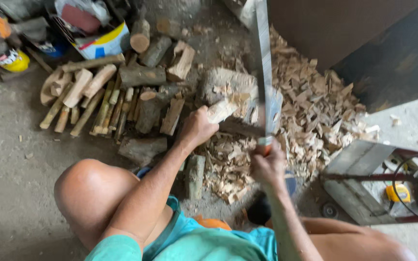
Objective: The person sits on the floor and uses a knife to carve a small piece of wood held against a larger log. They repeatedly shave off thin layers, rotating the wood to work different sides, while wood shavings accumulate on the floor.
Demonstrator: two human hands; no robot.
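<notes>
A short split piece of wood stands on the chopping block, pale and a bit tilted. The left hand is wrapped around its lower end. The right hand is closed tight on the orange-banded handle of a long machete, with the blade raised up over the block — it's blurred, so the edge is hard to make out. Right of the block there's a big heap of wood chips spilling across the concrete floor. Left of the block sits a pile of cut branches and small logs. A yellow tape measure lies well off to the right of it, on a metal frame.
</notes>
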